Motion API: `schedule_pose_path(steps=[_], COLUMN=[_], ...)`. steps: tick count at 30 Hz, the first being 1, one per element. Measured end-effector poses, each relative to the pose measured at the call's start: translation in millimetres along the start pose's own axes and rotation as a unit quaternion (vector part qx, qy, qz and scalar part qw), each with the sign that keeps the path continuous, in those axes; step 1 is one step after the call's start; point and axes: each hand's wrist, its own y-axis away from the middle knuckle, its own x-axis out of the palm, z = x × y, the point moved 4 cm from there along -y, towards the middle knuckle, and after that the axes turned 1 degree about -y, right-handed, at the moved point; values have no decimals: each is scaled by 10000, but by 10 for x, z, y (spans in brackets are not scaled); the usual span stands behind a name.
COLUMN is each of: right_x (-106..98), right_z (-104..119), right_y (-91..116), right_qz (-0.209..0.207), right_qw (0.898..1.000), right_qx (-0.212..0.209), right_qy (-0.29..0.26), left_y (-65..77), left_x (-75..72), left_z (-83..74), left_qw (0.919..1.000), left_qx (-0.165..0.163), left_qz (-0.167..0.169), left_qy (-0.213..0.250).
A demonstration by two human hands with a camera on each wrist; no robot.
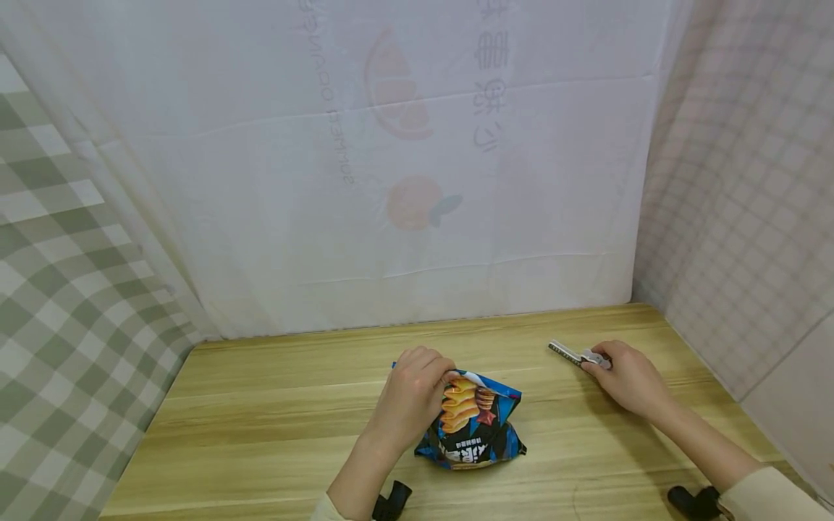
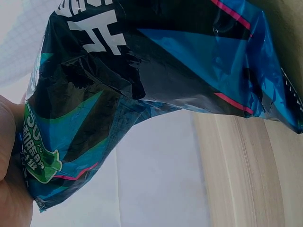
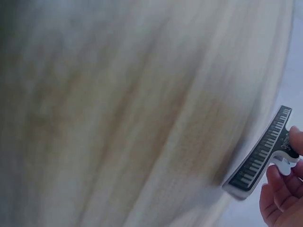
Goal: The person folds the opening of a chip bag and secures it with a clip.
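Observation:
A blue and black snack bag (image 1: pixel 472 427) stands on the wooden table, its top edge gripped at the left corner by my left hand (image 1: pixel 413 391). In the left wrist view the shiny bag (image 2: pixel 189 71) fills the upper part, and a strip of my left hand (image 2: pixel 12 175) shows against its edge. Off to the right, my right hand (image 1: pixel 625 373) pinches a long clip (image 1: pixel 567 353) between thumb and fingers, apart from the bag. The right wrist view shows that clip (image 3: pixel 262 153) with a piano-key pattern along its bar and silver metal handles.
The wooden table (image 1: pixel 260 420) ends at a white cloth (image 1: pixel 293 217) printed with oranges behind it. Checked cloths hang on the left (image 1: pixel 78 304) and right (image 1: pixel 736 217). Black wrist fittings (image 1: pixel 393 499) show near both forearms.

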Motion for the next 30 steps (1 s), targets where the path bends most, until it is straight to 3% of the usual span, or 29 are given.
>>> schedule_pose_path(steps=[10,19,25,30], right_x=[-135,-224,-226,-240], right_z=[148,324,438,533], right_y=[134,269,386,470], right_qz=[-703,-946,-1102,-999], right_qw=[9952,9908,9836,9780], right_qx=[-670,-936,-1163,-1306], right_qy=[-123,-228,-832,-1286], left_y=[-3,-4,5,2], left_x=[-6,-15,-16,-15], left_z=[-4,-12,-10,-5], left_qw=[10000,9999,9999,9999], left_qx=[-45,-103,-99,-77], left_qz=[50,114,110,100], left_qy=[-22,-18,-26,-30])
